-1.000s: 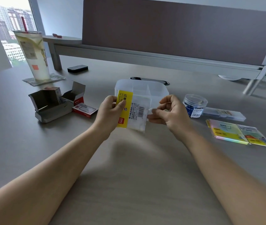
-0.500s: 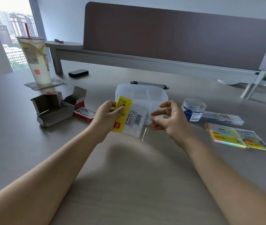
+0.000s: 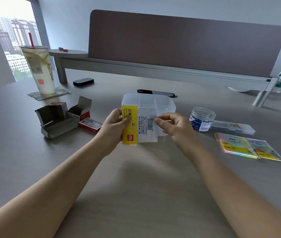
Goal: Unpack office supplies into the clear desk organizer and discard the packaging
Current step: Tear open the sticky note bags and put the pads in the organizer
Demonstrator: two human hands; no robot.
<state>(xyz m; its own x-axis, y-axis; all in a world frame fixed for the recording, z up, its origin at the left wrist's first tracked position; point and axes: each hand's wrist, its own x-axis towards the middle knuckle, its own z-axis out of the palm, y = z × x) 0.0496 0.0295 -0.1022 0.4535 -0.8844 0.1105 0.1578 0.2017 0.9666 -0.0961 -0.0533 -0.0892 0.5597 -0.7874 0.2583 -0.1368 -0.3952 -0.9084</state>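
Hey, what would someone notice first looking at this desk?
Probably the yellow-banded sticky note pack, held up mid-desk by the left hand while the right hand pinches its clear wrapper. Directly behind it sits the clear desk organizer. At far left, a tall iced drink cup with a red straw stands by the window.

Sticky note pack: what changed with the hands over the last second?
The right hand let go half a second ago, then came back and now pinches the clear wrap at the sticky note pack's right edge. The left hand kept gripping its yellow end, now turned upright. The organizer stayed put.
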